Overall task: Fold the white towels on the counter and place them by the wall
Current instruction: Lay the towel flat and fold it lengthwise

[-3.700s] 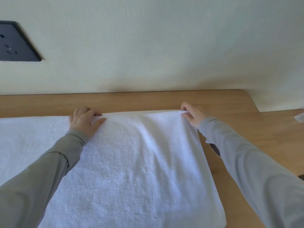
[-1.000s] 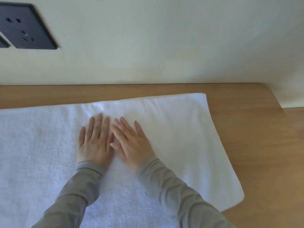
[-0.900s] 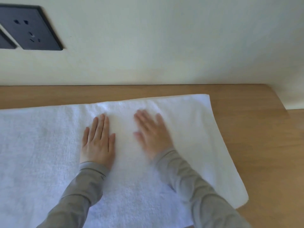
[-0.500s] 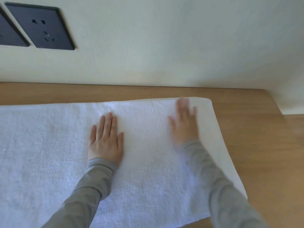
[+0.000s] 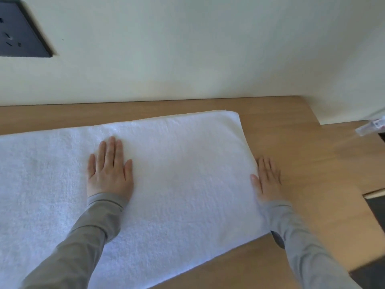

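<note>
Towel (image 5: pixel 187 184), white and thick, lies flat on the wooden counter (image 5: pixel 302 147), its far edge near the wall (image 5: pixel 187 49) but apart from it, with a strip of bare wood between. At the far right corner the edge looks doubled, so I judge one fold is already made and the step in hand is smoothing that fold flat.

Both hands are open and spread well apart. The left hand (image 5: pixel 109 170) presses palm down on the towel, left of its middle, fingers straight and close together. The right hand (image 5: pixel 267 180) lies flat just at the towel's right edge, mostly on bare wood, its thumb touching or just over the cloth. Neither hand grips anything.

The next move probably calls for taking hold of the right edge or its corners and bringing that end across to the left, with the left hand keeping the cloth from sliding and the edges matched before pressing. After that the folded towel must go back against the wall.

The towel's left end runs out of view, so its full length cannot be told, nor how many layers it has. Grey sleeves cover part of its near side. No other towels show. A dark socket plate (image 5: pixel 20 32) is cut off at the upper left. A small clear object (image 5: pixel 370 127) at the right edge is too blurred to name.
</note>
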The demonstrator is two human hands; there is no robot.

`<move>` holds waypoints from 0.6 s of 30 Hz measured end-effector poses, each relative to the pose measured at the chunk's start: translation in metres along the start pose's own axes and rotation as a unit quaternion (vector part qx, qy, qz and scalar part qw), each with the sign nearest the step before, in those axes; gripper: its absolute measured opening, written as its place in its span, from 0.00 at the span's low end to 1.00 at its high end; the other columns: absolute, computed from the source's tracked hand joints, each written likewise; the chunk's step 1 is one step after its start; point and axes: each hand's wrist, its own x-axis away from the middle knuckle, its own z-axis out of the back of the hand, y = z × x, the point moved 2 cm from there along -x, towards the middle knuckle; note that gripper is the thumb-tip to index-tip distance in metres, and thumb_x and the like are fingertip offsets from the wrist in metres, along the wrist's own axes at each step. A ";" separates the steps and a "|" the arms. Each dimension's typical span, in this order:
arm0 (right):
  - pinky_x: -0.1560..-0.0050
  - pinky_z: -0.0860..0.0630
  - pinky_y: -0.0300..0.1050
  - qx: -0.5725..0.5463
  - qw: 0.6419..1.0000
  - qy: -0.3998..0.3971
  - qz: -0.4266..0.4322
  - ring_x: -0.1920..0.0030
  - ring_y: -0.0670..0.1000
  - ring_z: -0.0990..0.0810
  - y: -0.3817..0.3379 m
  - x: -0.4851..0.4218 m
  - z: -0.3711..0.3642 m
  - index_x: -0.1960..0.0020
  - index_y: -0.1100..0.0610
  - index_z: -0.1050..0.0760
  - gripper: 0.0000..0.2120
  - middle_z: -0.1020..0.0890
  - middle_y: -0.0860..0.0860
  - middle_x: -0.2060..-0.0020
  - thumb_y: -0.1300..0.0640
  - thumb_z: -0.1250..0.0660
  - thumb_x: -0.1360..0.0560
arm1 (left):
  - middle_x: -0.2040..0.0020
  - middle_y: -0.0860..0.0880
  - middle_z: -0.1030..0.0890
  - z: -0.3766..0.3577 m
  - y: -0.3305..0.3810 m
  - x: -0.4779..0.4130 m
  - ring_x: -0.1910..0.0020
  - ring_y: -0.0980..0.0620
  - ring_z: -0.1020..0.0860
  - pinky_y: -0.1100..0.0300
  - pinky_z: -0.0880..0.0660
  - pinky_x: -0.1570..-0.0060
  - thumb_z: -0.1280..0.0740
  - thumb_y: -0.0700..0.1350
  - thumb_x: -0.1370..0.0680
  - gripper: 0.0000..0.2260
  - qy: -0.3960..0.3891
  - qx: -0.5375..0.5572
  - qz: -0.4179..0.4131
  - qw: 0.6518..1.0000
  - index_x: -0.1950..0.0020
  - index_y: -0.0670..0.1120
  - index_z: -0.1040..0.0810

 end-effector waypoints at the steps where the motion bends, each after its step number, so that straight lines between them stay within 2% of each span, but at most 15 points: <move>1: 0.25 0.63 0.52 -0.002 1.000 0.028 0.009 0.24 0.52 0.59 -0.006 0.008 0.003 0.24 0.59 0.58 0.35 0.54 0.55 0.23 0.40 0.66 0.25 | 0.23 0.48 0.46 0.000 0.000 0.000 0.24 0.48 0.48 0.48 0.53 0.26 0.57 0.55 0.22 0.29 0.000 0.000 -0.001 1.000 0.23 0.45 0.47; 4: 0.26 0.56 0.53 -0.002 0.987 0.097 0.124 0.24 0.56 0.51 -0.052 0.054 -0.002 0.25 0.61 0.53 0.33 0.48 0.58 0.25 0.40 0.62 0.22 | 0.22 0.48 0.46 0.001 0.000 0.000 0.24 0.48 0.49 0.49 0.53 0.26 0.57 0.55 0.23 0.29 0.000 -0.002 -0.002 1.000 0.23 0.45 0.47; 6: 0.27 0.52 0.56 0.017 0.966 0.078 0.247 0.24 0.55 0.51 -0.088 0.092 -0.028 0.24 0.59 0.52 0.31 0.49 0.55 0.24 0.43 0.54 0.21 | 0.22 0.48 0.47 0.003 0.001 0.000 0.24 0.48 0.50 0.49 0.54 0.26 0.57 0.55 0.23 0.30 -0.002 -0.001 -0.002 1.000 0.23 0.45 0.47; 8: 0.29 0.49 0.57 0.053 0.944 0.050 0.320 0.24 0.52 0.51 -0.098 0.115 -0.047 0.23 0.57 0.52 0.34 0.51 0.52 0.23 0.43 0.49 0.23 | 0.22 0.49 0.47 0.004 0.002 0.001 0.24 0.49 0.50 0.49 0.54 0.26 0.57 0.55 0.23 0.30 -0.002 -0.001 -0.001 1.000 0.23 0.45 0.48; 10: 0.30 0.47 0.57 0.074 0.949 0.044 0.302 0.24 0.52 0.48 -0.075 0.112 -0.048 0.23 0.56 0.51 0.33 0.49 0.51 0.23 0.41 0.50 0.23 | 0.22 0.49 0.48 0.004 0.004 0.001 0.23 0.49 0.51 0.49 0.55 0.26 0.57 0.55 0.23 0.30 0.000 -0.001 -0.002 1.000 0.23 0.45 0.47; 13: 0.29 0.49 0.57 0.088 0.971 0.017 0.221 0.25 0.54 0.46 -0.026 0.094 -0.032 0.24 0.57 0.50 0.31 0.47 0.53 0.24 0.41 0.58 0.21 | 0.22 0.48 0.47 0.003 0.004 0.002 0.24 0.49 0.50 0.49 0.55 0.27 0.57 0.55 0.23 0.30 0.005 -0.001 -0.003 1.000 0.23 0.44 0.47; 15: 0.27 0.55 0.55 0.079 0.983 0.001 0.168 0.24 0.54 0.50 0.003 0.081 -0.023 0.24 0.57 0.54 0.33 0.51 0.52 0.24 0.39 0.66 0.23 | 0.23 0.48 0.46 0.002 0.004 0.002 0.24 0.48 0.49 0.49 0.54 0.27 0.57 0.55 0.23 0.30 0.009 -0.004 -0.004 1.000 0.23 0.44 0.46; 17: 0.25 0.60 0.52 0.038 0.993 0.016 0.111 0.24 0.53 0.56 0.015 0.067 -0.012 0.26 0.55 0.60 0.38 0.58 0.50 0.26 0.34 0.76 0.28 | 0.23 0.47 0.44 0.000 0.004 0.001 0.24 0.47 0.47 0.48 0.53 0.27 0.56 0.55 0.23 0.30 0.017 -0.004 -0.002 1.000 0.24 0.43 0.44; 18: 0.25 0.61 0.50 0.009 0.995 0.025 0.095 0.24 0.53 0.58 0.013 0.060 -0.005 0.27 0.55 0.62 0.39 0.60 0.49 0.27 0.33 0.77 0.30 | 0.23 0.47 0.44 0.000 0.004 0.001 0.24 0.47 0.47 0.48 0.53 0.28 0.56 0.55 0.23 0.30 0.020 -0.005 -0.002 1.000 0.24 0.43 0.44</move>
